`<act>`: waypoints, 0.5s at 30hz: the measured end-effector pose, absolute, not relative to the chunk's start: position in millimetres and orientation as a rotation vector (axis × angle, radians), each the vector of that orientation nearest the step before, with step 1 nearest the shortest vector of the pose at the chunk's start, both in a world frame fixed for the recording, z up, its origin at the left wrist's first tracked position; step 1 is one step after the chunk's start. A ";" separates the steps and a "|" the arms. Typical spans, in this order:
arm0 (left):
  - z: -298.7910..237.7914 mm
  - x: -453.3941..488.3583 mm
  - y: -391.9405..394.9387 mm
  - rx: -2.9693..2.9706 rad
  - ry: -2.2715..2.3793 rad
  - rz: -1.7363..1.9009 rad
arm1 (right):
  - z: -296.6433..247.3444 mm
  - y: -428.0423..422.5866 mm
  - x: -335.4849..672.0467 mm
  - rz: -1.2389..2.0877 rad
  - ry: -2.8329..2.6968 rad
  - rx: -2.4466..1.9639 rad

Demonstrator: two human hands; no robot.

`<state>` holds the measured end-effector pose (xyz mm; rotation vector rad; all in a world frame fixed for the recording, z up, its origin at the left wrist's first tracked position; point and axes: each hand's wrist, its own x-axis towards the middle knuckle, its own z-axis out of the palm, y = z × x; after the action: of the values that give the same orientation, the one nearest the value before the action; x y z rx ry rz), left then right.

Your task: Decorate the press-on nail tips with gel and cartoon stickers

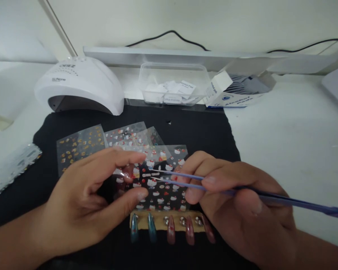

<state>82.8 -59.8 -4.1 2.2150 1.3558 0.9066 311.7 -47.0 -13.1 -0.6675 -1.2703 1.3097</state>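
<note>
My left hand (92, 198) pinches the left edge of a clear sticker sheet (163, 187) printed with small white cat faces and red dots, holding it just above a black mat (202, 131). My right hand (236, 202) grips purple tweezers (183, 180) whose tips rest on the sheet near its middle. Directly below the sheet, a tan strip (169, 221) carries several long painted false nails in teal and dark red.
More sticker sheets (81, 144) lie fanned on the mat behind the hands. A white nail lamp (79, 88) sits at the back left, with a clear plastic tub (174, 84) of packets and an open box of pads (236, 92) beside it. A silvery sheet (11, 167) lies far left.
</note>
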 end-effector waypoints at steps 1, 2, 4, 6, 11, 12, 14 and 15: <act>-4.0 82.4 -59.8 2.212 1.359 0.909 | -14.1 -47.4 312.3 1.298 -1.285 -0.649; -3.7 82.0 -59.8 2.210 1.367 0.907 | -14.9 -47.9 313.0 1.291 -1.296 -0.637; -3.3 81.5 -59.3 2.225 1.357 0.909 | -15.7 -48.5 314.5 1.344 -1.310 -0.636; -3.2 81.6 -58.8 2.235 1.341 0.922 | -15.5 -48.6 316.0 1.395 -1.306 -0.634; -3.9 82.1 -59.2 2.221 1.375 0.922 | -14.3 -47.6 317.3 1.418 -1.294 -0.614; -4.0 82.1 -59.2 2.217 1.384 0.916 | -14.0 -47.5 316.9 1.399 -1.311 -0.620; -4.2 81.9 -59.0 2.213 1.386 0.901 | -13.5 -47.8 315.4 1.358 -1.316 -0.637; -4.2 81.9 -58.8 2.211 1.385 0.898 | -13.3 -48.1 314.6 1.345 -1.300 -0.642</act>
<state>81.9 -58.8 -4.2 2.2115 1.3846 0.8976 314.6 -48.1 -13.3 -0.6421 -1.3001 1.3447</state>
